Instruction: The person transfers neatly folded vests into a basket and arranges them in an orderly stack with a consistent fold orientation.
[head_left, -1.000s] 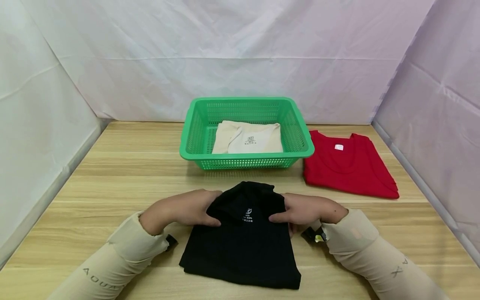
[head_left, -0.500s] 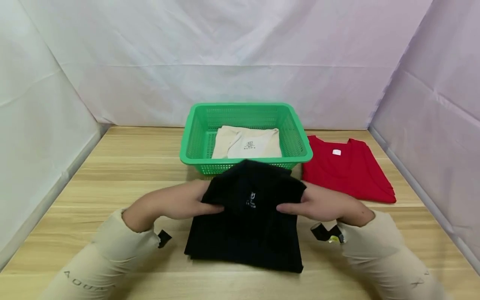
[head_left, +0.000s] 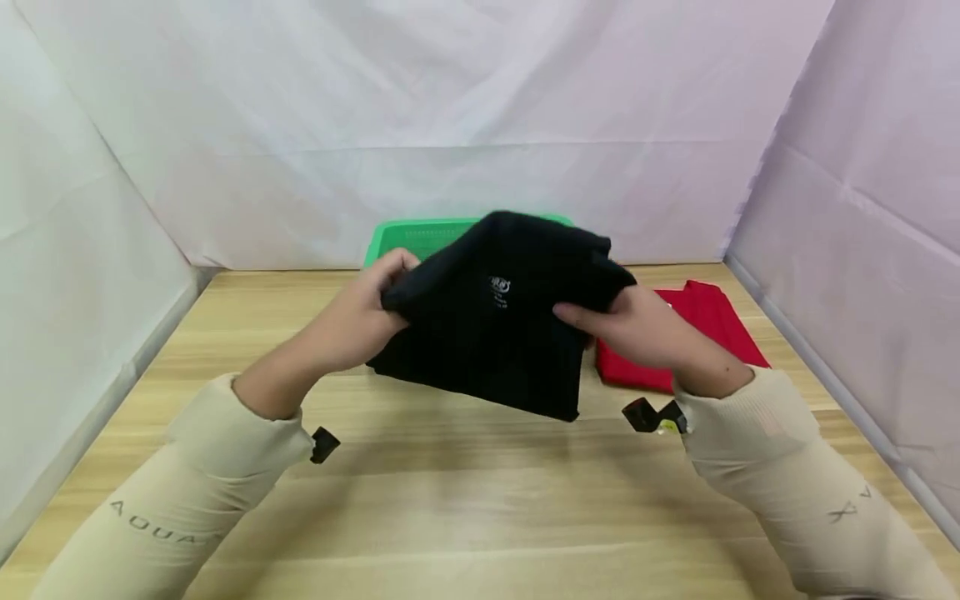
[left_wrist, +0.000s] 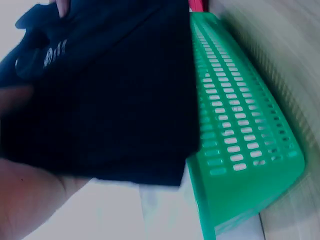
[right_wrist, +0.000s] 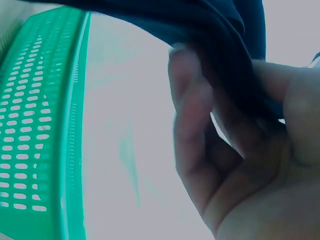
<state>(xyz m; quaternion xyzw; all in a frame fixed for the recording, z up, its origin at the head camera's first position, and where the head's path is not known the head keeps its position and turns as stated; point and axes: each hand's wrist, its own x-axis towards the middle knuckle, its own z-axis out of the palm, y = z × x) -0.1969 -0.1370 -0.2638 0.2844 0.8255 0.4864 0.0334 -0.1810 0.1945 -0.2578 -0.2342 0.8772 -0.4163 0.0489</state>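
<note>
Above a wood table point(head_left: 480, 517), a folded black shirt point(head_left: 480, 333) hangs in midair, white print showing. The left hand point(head_left: 367, 321) grips its nine o'clock edge; the right hand point(head_left: 641, 325), at three o'clock, pinches it between thumb and curled fingers. Beyond it, at twelve o'clock, stands a green basket point(left_wrist: 250, 190), largely hidden; whether shirt and basket touch is hard to tell. At two o'clock, a red shirt point(head_left: 708, 317) lies partly behind the right hand.

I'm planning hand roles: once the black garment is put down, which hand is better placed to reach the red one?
Likely right: in the head view the right hand appears nearer the red garment, while the left hand grips the opposite side of the black garment.
</note>
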